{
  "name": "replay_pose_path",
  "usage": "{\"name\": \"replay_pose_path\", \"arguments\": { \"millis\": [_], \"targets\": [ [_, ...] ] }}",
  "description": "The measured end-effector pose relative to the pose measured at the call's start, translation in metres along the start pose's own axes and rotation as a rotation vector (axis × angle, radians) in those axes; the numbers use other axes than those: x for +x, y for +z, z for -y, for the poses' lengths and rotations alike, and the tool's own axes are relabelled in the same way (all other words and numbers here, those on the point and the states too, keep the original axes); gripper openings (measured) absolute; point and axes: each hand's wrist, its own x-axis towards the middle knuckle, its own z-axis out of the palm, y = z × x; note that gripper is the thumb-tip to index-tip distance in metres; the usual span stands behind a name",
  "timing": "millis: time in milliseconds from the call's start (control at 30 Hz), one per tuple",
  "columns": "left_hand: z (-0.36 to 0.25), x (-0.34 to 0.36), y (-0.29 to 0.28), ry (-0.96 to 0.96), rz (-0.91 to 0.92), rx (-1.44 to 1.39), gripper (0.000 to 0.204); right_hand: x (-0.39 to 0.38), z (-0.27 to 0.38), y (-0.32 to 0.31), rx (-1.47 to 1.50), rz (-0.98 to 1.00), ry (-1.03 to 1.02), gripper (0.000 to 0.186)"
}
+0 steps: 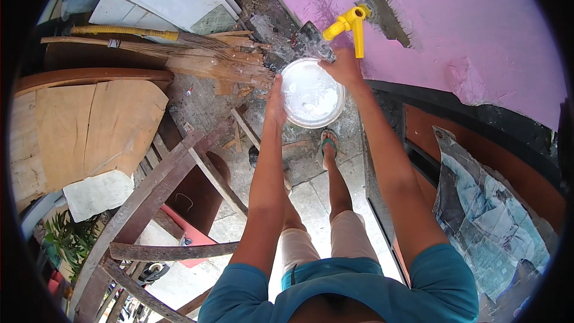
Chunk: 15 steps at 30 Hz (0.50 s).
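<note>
Both my hands hold a shallow, round white dish (pixel 313 97) with a raised rim and a shiny, wet-looking surface. My left hand (pixel 275 104) is closed against its left edge. My right hand (pixel 345 70) grips the upper right edge, its thumb over the rim. Just beyond the right hand, a yellow faucet (pixel 347 23) with a long lever sticks out of the pink wall. Something clear, seemingly splashing water, shows between the faucet's spout and the dish. The undersides of the dish and most left fingertips are hidden.
A straw broom (pixel 137 46) and broken wood sheets (pixel 209 63) lie at the far left. A wooden frame (pixel 137 215) leans at the near left. The pink wall (pixel 466 18) rises on the right, with a torn printed sheet (pixel 484 209) below it.
</note>
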Motion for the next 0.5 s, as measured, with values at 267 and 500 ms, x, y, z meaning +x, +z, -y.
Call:
{"name": "replay_pose_path", "arguments": {
  "millis": [267, 500],
  "targets": [
    [-0.048, 0.025, -0.003, -0.155, 0.083, 0.314, 0.057, 0.025, 0.017, -0.010, -0.021, -0.060, -0.182, 0.059],
    [-0.073, 0.022, 0.010, -0.122, 0.081, 0.475, 0.050, 0.014, 0.032, -0.010, -0.270, -0.048, -0.179, 0.062]
  ]
}}
